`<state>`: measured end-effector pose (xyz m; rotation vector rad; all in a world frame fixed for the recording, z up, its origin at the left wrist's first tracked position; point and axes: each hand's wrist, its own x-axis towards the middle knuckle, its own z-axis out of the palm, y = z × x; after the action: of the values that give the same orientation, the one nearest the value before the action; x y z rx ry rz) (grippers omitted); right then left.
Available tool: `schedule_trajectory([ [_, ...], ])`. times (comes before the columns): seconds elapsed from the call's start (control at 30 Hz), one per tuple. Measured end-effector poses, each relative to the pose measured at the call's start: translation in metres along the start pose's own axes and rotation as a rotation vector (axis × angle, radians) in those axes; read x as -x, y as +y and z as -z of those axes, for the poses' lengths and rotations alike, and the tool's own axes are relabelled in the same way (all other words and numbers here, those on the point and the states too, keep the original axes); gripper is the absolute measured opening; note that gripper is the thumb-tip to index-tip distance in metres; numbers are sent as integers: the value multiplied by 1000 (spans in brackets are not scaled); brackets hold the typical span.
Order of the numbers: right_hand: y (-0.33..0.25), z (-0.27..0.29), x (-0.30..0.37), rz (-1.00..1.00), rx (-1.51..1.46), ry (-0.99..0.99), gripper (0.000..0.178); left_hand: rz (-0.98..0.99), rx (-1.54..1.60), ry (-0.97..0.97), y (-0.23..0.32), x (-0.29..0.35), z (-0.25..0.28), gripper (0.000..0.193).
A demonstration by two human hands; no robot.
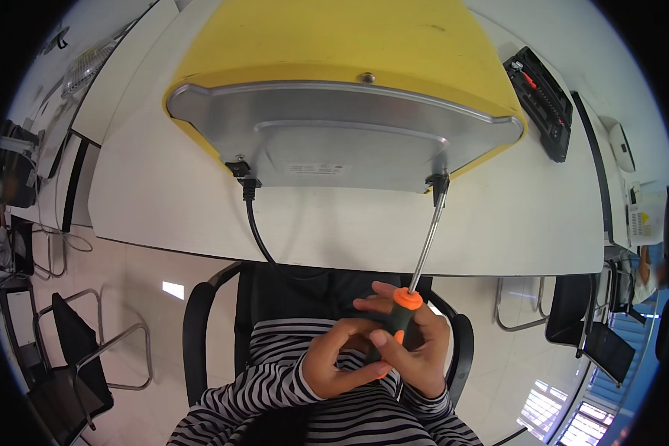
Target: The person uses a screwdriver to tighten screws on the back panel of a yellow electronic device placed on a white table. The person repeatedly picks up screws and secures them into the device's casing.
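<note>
A screwdriver point(404, 318) with a dark green and orange handle and a long metal shaft is in my hands. My right hand point(421, 349) wraps round its handle. My left hand point(340, 358) is closed at the handle's lower end. The shaft runs up and away, its tip at the right lower corner of a grey metal panel point(349, 145). This panel belongs to a large yellow-cased machine point(334, 37) on the table. Whether the tip sits in a screw is too small to tell. A black power cord point(254, 223) is plugged in at the panel's left corner.
The white table point(334, 230) ends just in front of me. An open black tool case point(540, 104) lies at the far right of it. I sit in a black armchair point(198, 334). More chairs point(89, 349) stand left and right, and people are partly visible at both sides.
</note>
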<state>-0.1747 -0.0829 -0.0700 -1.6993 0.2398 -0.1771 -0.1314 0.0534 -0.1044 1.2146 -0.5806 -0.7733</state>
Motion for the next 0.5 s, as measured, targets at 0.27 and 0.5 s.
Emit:
schedule_trajectory([
  [0.27,-2,1,-2,-145,-436,-77,32,89,139,-74,7,-2,5,40],
  [0.5,-3,5,-6,-164,-615,-233,49,336,719,-423,-5,-1,13,36],
])
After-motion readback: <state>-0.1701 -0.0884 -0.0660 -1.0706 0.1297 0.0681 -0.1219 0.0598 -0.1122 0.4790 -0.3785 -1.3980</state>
